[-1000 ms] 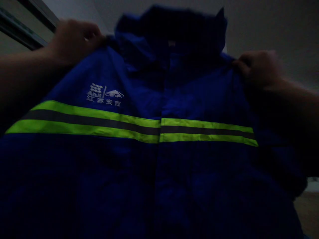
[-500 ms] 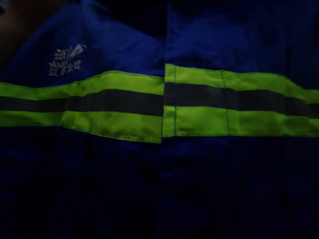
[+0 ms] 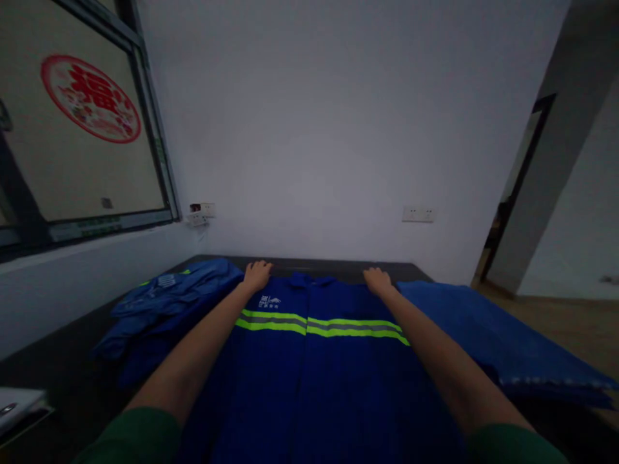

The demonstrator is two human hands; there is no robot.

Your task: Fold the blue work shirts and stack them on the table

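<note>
A dark blue jacket [image 3: 348, 374] with a yellow-green and grey reflective band lies spread on a dark table [image 3: 396, 267], collar toward the wall. My left hand [image 3: 258, 274] rests at the jacket's shoulder beside the chest logo, fingers curled over the cloth edge. On the opposite shoulder is my right hand [image 3: 378, 281], its fingers bent down at the fabric. The image is dim, and whether either hand pinches the cloth is hard to see.
Crumpled blue clothing [image 3: 169, 303] lies left of the jacket, a flat stack of blue cloth [image 3: 483, 328] to the right. A white object [image 3: 22, 409] sits at the lower left. Behind the table stands a wall with sockets [image 3: 418, 214]; a window is at left.
The jacket filled the view close up before; now it lies flat on the table farther away. Both hands and forearms have come into view at its shoulders.
</note>
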